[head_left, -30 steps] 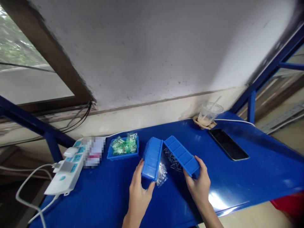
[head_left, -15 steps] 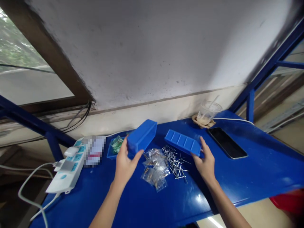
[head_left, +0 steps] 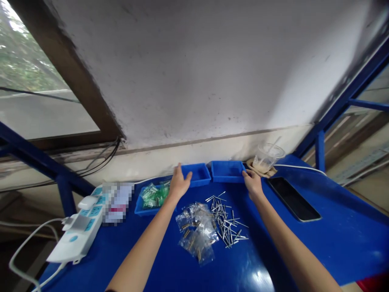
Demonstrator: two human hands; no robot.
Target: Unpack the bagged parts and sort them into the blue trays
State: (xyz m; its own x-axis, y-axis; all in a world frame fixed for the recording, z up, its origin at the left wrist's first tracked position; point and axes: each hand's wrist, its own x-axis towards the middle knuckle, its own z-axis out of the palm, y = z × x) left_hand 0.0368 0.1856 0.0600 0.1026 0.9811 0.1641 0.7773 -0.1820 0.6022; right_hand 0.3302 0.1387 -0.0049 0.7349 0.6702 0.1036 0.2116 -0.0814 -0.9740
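Note:
My left hand (head_left: pixel 180 183) grips the left end of a blue plastic bin (head_left: pixel 200 182) at the back of the table. At the right end of a second blue bin (head_left: pixel 227 177), my right hand (head_left: pixel 252 181) has its fingers closed on the rim. Both bins stand upright side by side near the wall, and no contents show inside. In front of them lie a pile of small clear plastic bags (head_left: pixel 199 231) with brass-coloured pins and a heap of loose silvery metal rods (head_left: pixel 227 223). Left of my left hand, a third blue bin (head_left: pixel 147 212) holds green-tinted packets (head_left: pixel 154 195).
A white power strip (head_left: pixel 80 231) with plugs and cables lies at the left, beside a blurred-out item (head_left: pixel 118 202). At the right are a black phone (head_left: pixel 293 198) and a clear cup with a straw (head_left: pixel 267 157). The wall (head_left: pixel 194 81) closes off the back.
Both blue bins were held tilted in the air above the table. Now they rest upright at the back, open side up, and my hands have moved away from me with them.

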